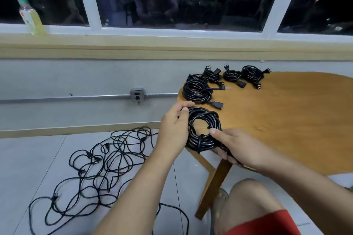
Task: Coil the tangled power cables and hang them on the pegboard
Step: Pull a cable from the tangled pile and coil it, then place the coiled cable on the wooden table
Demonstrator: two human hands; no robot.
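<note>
1. The coiled cable [202,142], a black ring of several loops, lay at the near left edge of the round wooden table [286,120].
2. The left hand [174,126] gripped the ring's left side, fingers curled round the strands.
3. The right hand [235,145] held the ring's near right part, thumb pressed on top and fingers curled beneath (whether they also held a loose end, I could not tell).
4. Just beyond it on the table lay a larger finished coil [197,91]. Farther back, along the far edge, were three smaller coils [232,75] in a row, plugs sticking out.
5. On the tiled floor to the left sprawled the tangled cables [107,158], loose and black, apart from the table.
6. Behind, a wall socket [137,96] sat on a metal conduit, and a bottle [30,13] of yellowish liquid stood on the window ledge [172,42] at far left.
</note>
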